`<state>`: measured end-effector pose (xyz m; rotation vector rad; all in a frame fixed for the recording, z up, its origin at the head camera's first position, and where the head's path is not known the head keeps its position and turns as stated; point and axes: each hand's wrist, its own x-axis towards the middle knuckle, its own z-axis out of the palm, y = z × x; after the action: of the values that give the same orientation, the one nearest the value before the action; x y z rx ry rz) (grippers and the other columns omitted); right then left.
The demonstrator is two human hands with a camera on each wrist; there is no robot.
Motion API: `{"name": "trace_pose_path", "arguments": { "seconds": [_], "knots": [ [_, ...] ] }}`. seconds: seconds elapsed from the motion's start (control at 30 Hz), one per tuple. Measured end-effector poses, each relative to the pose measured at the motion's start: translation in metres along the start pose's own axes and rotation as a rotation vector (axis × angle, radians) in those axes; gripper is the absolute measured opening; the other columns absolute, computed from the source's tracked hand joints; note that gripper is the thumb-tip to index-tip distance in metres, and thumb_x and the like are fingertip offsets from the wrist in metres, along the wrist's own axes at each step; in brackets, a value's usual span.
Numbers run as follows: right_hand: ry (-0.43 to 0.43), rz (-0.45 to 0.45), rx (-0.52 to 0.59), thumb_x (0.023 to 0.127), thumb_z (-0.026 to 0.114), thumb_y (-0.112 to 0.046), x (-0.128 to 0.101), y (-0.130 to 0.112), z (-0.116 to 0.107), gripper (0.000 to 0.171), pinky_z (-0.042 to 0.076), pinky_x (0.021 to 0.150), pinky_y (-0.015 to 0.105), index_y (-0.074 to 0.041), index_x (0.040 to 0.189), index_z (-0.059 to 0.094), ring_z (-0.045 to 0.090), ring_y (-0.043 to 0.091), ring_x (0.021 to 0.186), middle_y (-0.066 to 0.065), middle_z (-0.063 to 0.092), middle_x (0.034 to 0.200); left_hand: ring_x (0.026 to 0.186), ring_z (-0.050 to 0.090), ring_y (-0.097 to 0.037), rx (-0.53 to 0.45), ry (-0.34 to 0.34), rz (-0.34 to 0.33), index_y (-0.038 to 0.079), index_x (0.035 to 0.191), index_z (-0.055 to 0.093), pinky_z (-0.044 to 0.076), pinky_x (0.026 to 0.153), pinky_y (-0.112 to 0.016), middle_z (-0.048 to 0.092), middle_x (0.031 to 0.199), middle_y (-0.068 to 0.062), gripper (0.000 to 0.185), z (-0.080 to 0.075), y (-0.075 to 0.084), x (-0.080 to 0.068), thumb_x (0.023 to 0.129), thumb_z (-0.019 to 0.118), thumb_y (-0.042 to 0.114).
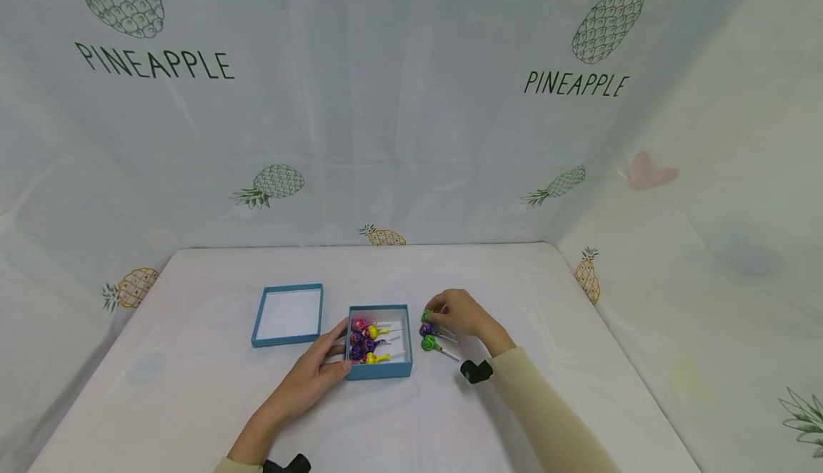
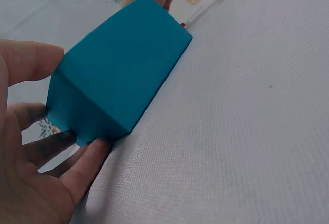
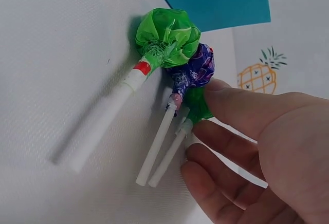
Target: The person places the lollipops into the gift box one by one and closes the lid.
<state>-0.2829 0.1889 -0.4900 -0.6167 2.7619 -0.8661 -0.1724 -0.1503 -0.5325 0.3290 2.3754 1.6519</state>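
Observation:
My left hand (image 1: 315, 374) rests against the left side of a blue box (image 1: 392, 371), its thumb at the near corner and its fingers along the wall. In the left wrist view those fingers touch the blue end face. Inside the open-topped box lie several wrapped lollipops (image 1: 368, 345) in pink, purple and yellow, heads left and sticks right. To the right of the box, my right hand (image 1: 464, 313) pinches the head of a green lollipop (image 3: 197, 106). Beside it lie a purple lollipop (image 3: 199, 66) and another green lollipop (image 3: 168, 35), sticks pointing right.
Left of the box, a matching blue-rimmed lid (image 1: 287, 339) lies with its white inside facing up. White cloth (image 1: 193, 380) covers the table. Behind it hangs a curtain (image 1: 398, 123) printed with pineapples.

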Motion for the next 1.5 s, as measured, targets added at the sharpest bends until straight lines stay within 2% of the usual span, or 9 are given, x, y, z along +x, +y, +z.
{"name": "trace_pose_path", "arguments": {
  "seconds": [0.23,0.53,0.9,1.2,1.5],
  "knots": [
    [0.004,0.005,-0.007,0.099,0.076,-0.012,0.0,0.001,-0.001,0.012,0.057,0.086,0.038,-0.01,0.11,0.079,0.065,0.012,0.09,-0.001,0.074,0.097,0.145,0.051,-0.033,0.009,0.009,0.003,0.033,0.169,0.03,0.054,0.102,-0.025,0.041,0.166,-0.01,0.075,0.001,-0.001,0.0,0.104,0.068,0.036],
    [0.03,-0.054,-0.033,0.096,0.078,-0.008,0.0,-0.007,-0.007,0.013,0.058,0.085,0.037,-0.008,0.11,0.079,0.067,0.012,0.087,0.001,0.076,0.098,0.145,0.051,-0.033,-0.001,0.002,-0.005,0.032,0.169,0.029,0.051,0.101,-0.02,0.04,0.166,-0.01,0.076,0.001,0.0,0.0,0.104,0.068,0.035],
    [0.077,-0.09,-0.069,0.097,0.078,-0.011,-0.002,-0.041,-0.024,0.019,0.06,0.083,0.031,-0.01,0.116,0.079,0.069,0.013,0.089,-0.001,0.076,0.102,0.145,0.051,-0.033,0.0,-0.001,0.001,0.03,0.169,0.029,0.048,0.099,-0.018,0.041,0.166,-0.01,0.076,0.0,0.001,0.0,0.104,0.068,0.036],
    [0.116,-0.198,-0.07,0.099,0.076,-0.01,-0.007,-0.074,-0.032,0.019,0.058,0.082,0.028,-0.009,0.118,0.078,0.069,0.013,0.09,0.0,0.077,0.108,0.145,0.051,-0.032,-0.002,0.0,-0.003,0.03,0.169,0.029,0.049,0.098,-0.018,0.041,0.166,-0.01,0.076,0.0,0.0,0.0,0.104,0.068,0.036],
    [0.077,-0.272,-0.006,0.1,0.075,-0.01,-0.007,-0.1,-0.026,0.022,0.059,0.083,0.027,-0.006,0.122,0.077,0.071,0.016,0.094,0.003,0.077,0.112,0.145,0.051,-0.032,-0.007,0.003,-0.004,0.033,0.169,0.03,0.049,0.099,-0.018,0.041,0.166,-0.009,0.075,0.0,0.0,-0.001,0.105,0.068,0.035]
  ]
}}
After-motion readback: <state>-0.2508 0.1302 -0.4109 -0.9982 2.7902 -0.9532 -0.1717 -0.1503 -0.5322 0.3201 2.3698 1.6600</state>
